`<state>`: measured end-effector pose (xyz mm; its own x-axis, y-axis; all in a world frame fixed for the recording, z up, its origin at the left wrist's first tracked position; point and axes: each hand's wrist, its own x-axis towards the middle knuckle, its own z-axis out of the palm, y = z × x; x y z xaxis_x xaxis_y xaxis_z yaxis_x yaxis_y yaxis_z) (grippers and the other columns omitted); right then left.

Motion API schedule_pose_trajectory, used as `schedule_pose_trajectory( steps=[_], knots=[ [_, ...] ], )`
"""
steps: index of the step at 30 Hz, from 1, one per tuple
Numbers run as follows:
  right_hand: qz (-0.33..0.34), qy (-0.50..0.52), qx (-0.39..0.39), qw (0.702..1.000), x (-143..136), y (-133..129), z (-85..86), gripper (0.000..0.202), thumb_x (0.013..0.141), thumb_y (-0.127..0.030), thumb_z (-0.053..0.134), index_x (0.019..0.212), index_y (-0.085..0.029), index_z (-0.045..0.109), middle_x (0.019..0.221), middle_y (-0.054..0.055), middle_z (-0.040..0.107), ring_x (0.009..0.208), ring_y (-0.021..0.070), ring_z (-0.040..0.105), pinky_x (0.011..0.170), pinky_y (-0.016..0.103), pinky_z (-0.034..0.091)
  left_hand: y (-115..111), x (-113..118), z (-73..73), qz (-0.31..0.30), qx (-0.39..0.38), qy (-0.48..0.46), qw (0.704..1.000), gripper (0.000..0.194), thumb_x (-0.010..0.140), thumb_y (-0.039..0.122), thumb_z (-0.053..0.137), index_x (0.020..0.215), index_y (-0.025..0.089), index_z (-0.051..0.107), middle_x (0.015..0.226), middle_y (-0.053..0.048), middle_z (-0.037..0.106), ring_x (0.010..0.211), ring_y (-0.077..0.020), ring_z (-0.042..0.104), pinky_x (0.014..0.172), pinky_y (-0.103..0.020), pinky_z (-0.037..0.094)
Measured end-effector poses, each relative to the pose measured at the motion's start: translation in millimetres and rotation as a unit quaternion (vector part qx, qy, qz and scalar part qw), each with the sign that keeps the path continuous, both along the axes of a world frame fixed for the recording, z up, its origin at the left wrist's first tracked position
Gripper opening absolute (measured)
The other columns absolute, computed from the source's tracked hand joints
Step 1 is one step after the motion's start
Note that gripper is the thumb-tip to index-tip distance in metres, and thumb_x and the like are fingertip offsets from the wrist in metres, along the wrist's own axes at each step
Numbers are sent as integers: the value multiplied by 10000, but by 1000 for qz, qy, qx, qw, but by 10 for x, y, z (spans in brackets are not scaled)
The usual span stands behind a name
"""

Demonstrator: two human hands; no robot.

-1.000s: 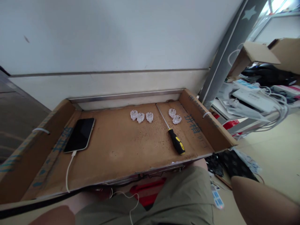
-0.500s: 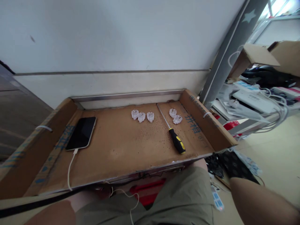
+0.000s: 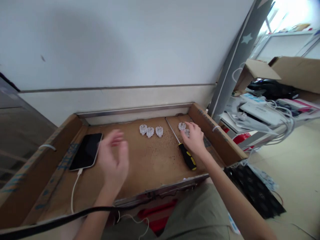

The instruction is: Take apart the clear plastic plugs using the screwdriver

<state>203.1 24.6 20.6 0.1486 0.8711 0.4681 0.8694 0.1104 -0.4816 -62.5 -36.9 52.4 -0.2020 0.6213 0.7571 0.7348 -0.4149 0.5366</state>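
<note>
My right hand (image 3: 195, 138) is over the right pair of clear plastic plug parts with metal pins. Its thumb and forefinger are apart around the nearer plug part (image 3: 187, 132), partly covering it; whether they touch it I cannot tell. The farther plug part (image 3: 182, 126) lies just beyond the fingertips. My left hand (image 3: 114, 156), smeared by motion, hovers over the cardboard right of the phone, thumb apart from curled fingers and nothing visible in it. Three more clear plug parts (image 3: 150, 132) stand in a row at mid-tray. A black and yellow screwdriver (image 3: 187, 156) lies beside my right hand.
The cardboard tray (image 3: 135, 166) has raised side walls and a metal strip at the back. A black phone (image 3: 86, 151) with a white cable (image 3: 73, 196) lies at left. A black strap (image 3: 62, 220) crosses the front. Cluttered shelf (image 3: 265, 123) stands right, beyond a grey post (image 3: 226, 63).
Both hands have come in over the tray, the right one to the right pair of plug parts, the left one beside the phone. The view has shifted slightly.
</note>
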Motion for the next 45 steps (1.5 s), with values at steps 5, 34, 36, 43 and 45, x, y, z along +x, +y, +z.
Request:
schedule_pose_trajectory(
  steps=[5,34,36,43,45],
  knots=[
    [-23,-78,-116,990,-82,505,-152,408,847,-401,501,1148,-126,518,1141,89,529,1099,182,494,965,438,408,648,161,-218,-148,-135,236,951,282,881,308,497,1139,223,572,1162,-63,603,1092,-232,520,940,-403,418],
    [95,-36,-77,992,341,-1025,186,354,764,-379,581,1088,-237,567,907,9,644,735,112,592,652,252,459,483,571,-469,-344,-197,200,896,248,826,393,570,1007,235,632,993,-29,658,951,-198,579,875,-347,447],
    [72,0,-24,997,392,-959,527,348,775,-396,569,1087,-241,556,970,16,628,791,112,589,677,249,467,500,571,-493,-342,-211,201,893,205,831,380,561,945,230,641,944,-24,661,909,-193,580,842,-341,451],
    [157,349,189,905,36,-593,1238,204,686,-361,657,793,-195,607,900,50,572,854,135,544,755,288,461,522,449,-516,-309,-210,191,908,221,820,398,578,950,226,627,922,-14,658,885,-190,576,825,-339,444],
    [182,429,164,869,-127,-524,1260,211,736,-393,567,748,-186,527,705,11,535,658,107,527,604,272,453,514,441,-514,-308,-213,192,907,272,800,440,595,967,228,626,939,-16,659,903,-198,576,826,-344,445]
  ],
)
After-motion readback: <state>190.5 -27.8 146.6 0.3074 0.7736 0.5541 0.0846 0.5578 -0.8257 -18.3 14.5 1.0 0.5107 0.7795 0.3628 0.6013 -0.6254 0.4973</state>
